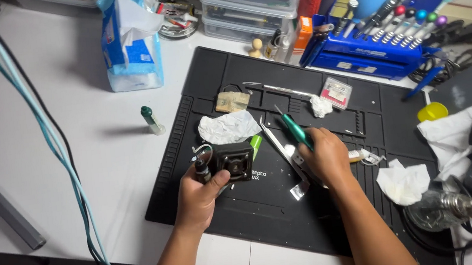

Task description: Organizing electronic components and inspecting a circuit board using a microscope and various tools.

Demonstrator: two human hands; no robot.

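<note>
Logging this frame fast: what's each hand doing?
Left hand: closed on small black square part.
Right hand: closed on green-handled tool.

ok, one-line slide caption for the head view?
Left hand holds a small black square part; right hand grips a green-handled tool.

Mat [256, 207] lies on table [71, 145]. Left hand [199, 196] holds block [232, 161] at mat's near-left part; right hand [324, 157], to its right, holds screwdriver [296, 131] over mat centre. Tweezers [275, 143] between the hands. Crumpled tissue [228, 127] just behind block. Vial [151, 120] stands left of mat; tissue pack [129, 41] behind it. Tool rack [376, 39] behind mat's right end; drawers [250, 0] left of rack. Rod [1, 206] at table's left.
</note>
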